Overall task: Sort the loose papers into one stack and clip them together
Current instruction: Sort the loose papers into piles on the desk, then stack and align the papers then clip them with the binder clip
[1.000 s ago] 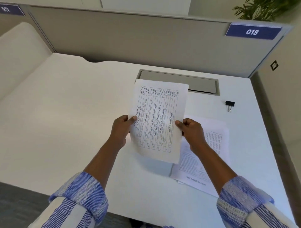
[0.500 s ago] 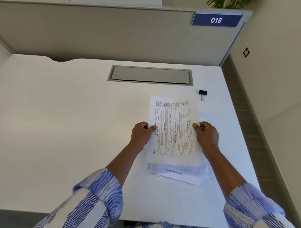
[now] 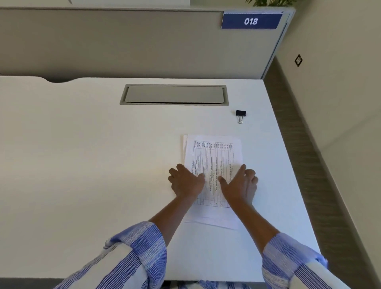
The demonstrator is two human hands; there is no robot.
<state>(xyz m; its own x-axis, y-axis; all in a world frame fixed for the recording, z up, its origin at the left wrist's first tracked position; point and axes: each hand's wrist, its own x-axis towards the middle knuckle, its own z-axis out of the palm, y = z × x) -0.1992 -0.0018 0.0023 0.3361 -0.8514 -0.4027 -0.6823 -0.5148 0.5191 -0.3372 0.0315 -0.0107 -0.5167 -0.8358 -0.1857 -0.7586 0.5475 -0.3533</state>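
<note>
Desk (image 3: pixel 82 165): white, smooth matte top, taking up most of the view; notch cut into its far edge at left. Grey rectangular cable flap (image 3: pixel 174 94) sitting recessed near the far edge, centre.
Partition (image 3: pixel 113 45): beige-grey panel running along the back of the desk, w/ blue plate (image 3: pixel 251 21) reading "018" at top right. Green plant leaves (image 3: pixel 266 2) showing above it. Beige wall at right w/ small dark square fitting (image 3: pixel 298 60); grey-brown floor strip running btwn desk edge and wall.
Paper stack (image 3: pixel 213 152): white sheets lying flat on the desk's right half, top sheet printed w/ a ruled table, text too small to read. Edges not flush – lower sheets peeking out along the left side and at the near end.
Binder clip (image 3: pixel 240 115): black body, silver wire handles, lying on the desk beyond the stack's far right corner, well apart from the papers.
Left hand (image 3: pixel 186 181): palm down, fingers spread, resting over the stack's left edge, thumb lying on the print; gripping nothing.
Right hand (image 3: pixel 240 183): palm down, fingers loosely spread over the stack's right part, thumb pointing inward; also gripping nothing, just pressing flat.
Sleeves (image 3: pixel 142 245): blue-and-white striped woven cloth, rolled at both forearms.
</note>
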